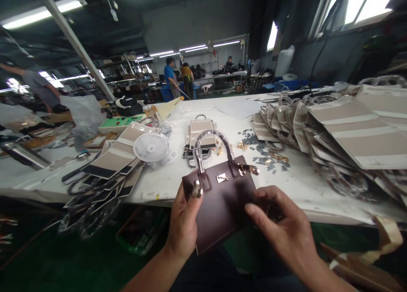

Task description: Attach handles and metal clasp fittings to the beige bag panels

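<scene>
My left hand (186,217) grips the left edge of a dark brown handbag panel (222,211), thumb on its front. The panel is tilted and held in front of the table edge. A plastic-wrapped handle (212,135) arches from its top. Gold hardware sits on it: a small plate (221,178) in the upper middle, a piece (197,189) by my left thumb and another (251,169) at the upper right. My right hand (286,224) is at the panel's right edge, thumb and index finger apart, the thumb over the front. Its other fingers are partly hidden.
On the white table (152,186) lie beige-backed panels with handles, stacked right (346,126), left (111,160) and centre (201,128). A white fan (151,147) stands left. Loose grey and gold metal pieces (267,152) lie right of centre. Several people are farther back.
</scene>
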A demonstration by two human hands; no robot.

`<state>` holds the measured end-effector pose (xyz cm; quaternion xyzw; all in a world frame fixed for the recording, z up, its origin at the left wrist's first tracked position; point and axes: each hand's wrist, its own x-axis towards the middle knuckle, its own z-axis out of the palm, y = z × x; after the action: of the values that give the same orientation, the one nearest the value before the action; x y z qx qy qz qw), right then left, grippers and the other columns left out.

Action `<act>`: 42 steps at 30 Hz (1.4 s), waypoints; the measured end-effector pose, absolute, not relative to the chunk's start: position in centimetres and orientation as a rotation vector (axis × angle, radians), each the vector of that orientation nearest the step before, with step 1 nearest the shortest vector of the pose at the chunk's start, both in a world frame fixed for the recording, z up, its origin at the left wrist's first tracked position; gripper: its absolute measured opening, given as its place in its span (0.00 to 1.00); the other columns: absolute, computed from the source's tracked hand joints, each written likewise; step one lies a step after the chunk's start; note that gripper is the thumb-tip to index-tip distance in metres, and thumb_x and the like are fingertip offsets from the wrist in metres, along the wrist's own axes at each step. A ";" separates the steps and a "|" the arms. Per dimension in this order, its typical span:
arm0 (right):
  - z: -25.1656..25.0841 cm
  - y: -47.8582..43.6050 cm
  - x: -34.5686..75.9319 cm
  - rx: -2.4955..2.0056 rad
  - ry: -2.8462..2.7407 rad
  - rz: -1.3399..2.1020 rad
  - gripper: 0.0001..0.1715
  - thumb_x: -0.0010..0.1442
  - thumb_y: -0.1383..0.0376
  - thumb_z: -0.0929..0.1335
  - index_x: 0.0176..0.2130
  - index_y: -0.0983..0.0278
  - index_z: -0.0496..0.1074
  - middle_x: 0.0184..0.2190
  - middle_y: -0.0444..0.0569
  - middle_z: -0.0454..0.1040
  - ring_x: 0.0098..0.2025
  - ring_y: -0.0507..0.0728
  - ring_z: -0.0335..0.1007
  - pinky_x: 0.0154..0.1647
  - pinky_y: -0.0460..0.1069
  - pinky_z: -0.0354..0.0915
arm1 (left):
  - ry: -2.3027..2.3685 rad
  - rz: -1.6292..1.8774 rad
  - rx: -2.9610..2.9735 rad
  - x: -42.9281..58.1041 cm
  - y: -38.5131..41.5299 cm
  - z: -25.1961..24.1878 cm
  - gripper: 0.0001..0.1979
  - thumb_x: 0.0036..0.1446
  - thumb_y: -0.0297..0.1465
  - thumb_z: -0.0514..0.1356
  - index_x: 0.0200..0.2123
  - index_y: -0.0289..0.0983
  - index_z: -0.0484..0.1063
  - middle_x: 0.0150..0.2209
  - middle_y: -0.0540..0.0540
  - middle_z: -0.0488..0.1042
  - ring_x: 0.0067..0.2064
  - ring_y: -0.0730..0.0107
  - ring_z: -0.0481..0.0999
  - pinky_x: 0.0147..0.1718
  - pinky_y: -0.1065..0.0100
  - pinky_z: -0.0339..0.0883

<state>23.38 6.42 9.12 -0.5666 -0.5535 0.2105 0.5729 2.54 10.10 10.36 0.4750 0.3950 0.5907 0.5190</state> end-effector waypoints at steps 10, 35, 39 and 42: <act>14.4 5.6 25.1 -1.217 -1.569 0.453 0.40 0.58 0.54 0.78 0.66 0.57 0.72 0.45 0.53 0.85 0.40 0.65 0.84 0.40 0.55 0.81 | 0.564 1.123 1.512 6.5 6.7 12.6 0.43 0.63 0.54 0.64 0.75 0.47 0.57 0.76 0.41 0.55 0.70 0.36 0.64 0.62 0.51 0.69; 6.0 20.4 30.6 -1.460 -1.960 1.683 0.19 0.60 0.55 0.72 0.42 0.66 0.84 0.25 0.43 0.77 0.19 0.49 0.60 0.18 0.44 0.55 | 0.928 0.830 0.607 7.6 9.8 -6.6 0.27 0.43 0.46 0.78 0.42 0.33 0.86 0.36 0.40 0.84 0.35 0.59 0.80 0.35 0.65 0.72; 2.9 23.3 30.6 -1.626 -2.024 1.507 0.16 0.55 0.55 0.75 0.38 0.64 0.85 0.27 0.45 0.80 0.26 0.54 0.70 0.26 0.46 0.62 | 1.022 0.902 0.461 9.3 10.2 -8.4 0.23 0.41 0.43 0.78 0.37 0.32 0.85 0.30 0.42 0.82 0.30 0.63 0.78 0.32 0.65 0.71; 2.7 23.1 30.1 -1.859 -1.972 1.016 0.18 0.54 0.55 0.76 0.43 0.61 0.85 0.29 0.46 0.82 0.28 0.56 0.73 0.31 0.49 0.64 | 1.039 0.922 0.420 9.8 10.4 -8.5 0.22 0.43 0.42 0.77 0.37 0.33 0.85 0.30 0.43 0.82 0.31 0.62 0.79 0.32 0.65 0.72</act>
<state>30.06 23.15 2.71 -0.6375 -0.6761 0.3483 0.1233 9.79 10.40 -8.53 0.1920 0.4749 0.4218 0.7481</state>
